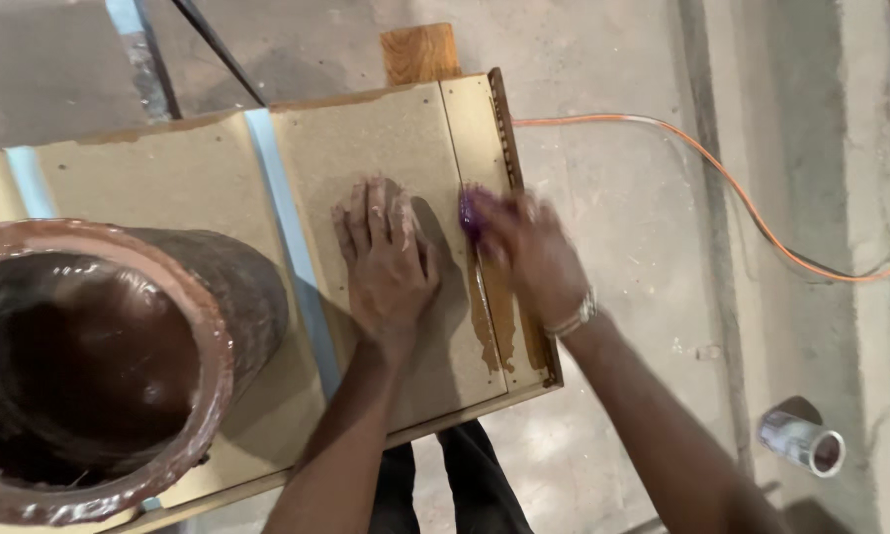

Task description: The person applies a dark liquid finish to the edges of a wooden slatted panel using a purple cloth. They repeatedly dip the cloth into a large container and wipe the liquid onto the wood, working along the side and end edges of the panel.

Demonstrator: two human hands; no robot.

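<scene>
My left hand [384,253] lies flat, fingers spread, on a tan fibreboard panel [386,138]. My right hand [530,253] grips a small purple pad or sponge [472,215] and presses it against the panel's right strip, beside a dark wooden edge rail [506,129]. A streak of brown stain [485,326] runs down that strip below the pad. The right hand is blurred with motion and wears a metal wrist bracelet [572,318].
A large round tin of brown stain [89,366], smeared on its rim, stands close at the lower left. An orange cable [722,178] crosses the concrete floor at right. A small open can [803,441] lies on the floor. A wooden block [420,51] sits beyond the panel.
</scene>
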